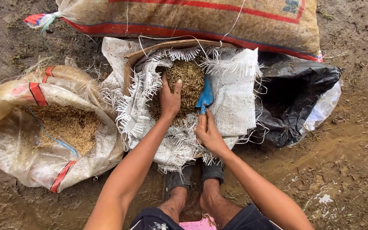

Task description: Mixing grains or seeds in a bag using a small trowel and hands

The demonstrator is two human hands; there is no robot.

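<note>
An open white woven sack [231,91] with frayed edges stands in front of me, filled with brown husked grain [190,81]. My left hand [170,99] lies flat on the grain, fingers spread. My right hand [207,130] grips the wooden handle of a small trowel, whose blue blade [205,96] is stuck into the grain at the right side of the sack's mouth.
Another open sack of grain [60,123] lies at the left. A full, tied sack with red stripes [201,21] lies across the back. A black plastic bag [294,93] sits at the right. Muddy ground [346,162] surrounds everything; my sandalled feet [194,176] stand below the sack.
</note>
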